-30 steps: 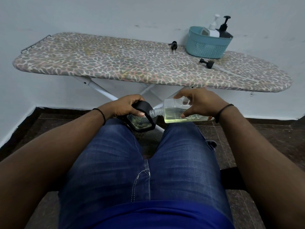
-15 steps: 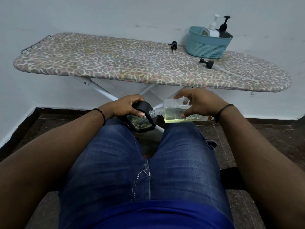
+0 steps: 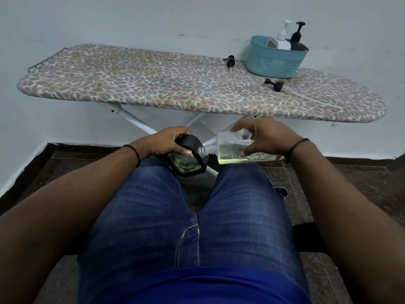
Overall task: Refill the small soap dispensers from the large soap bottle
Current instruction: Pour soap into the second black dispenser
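Above my knees, my right hand (image 3: 264, 139) grips a clear soap bottle (image 3: 232, 151) lying almost level, with yellow-green liquid pooled along its lower side. Its uncapped threaded neck points left and meets the top of a small black dispenser (image 3: 186, 160), which my left hand (image 3: 168, 141) holds tilted over my left thigh. Two black pump heads, one (image 3: 230, 61) left of the basket and one (image 3: 274, 83) in front of it, lie loose on the ironing board.
The ironing board (image 3: 153, 84) with a spotted cover stands in front of me against a pale wall. At its back right a teal basket (image 3: 275, 62) holds a white pump bottle (image 3: 282, 39) and a black pump bottle (image 3: 297, 41). The floor is dark tile.
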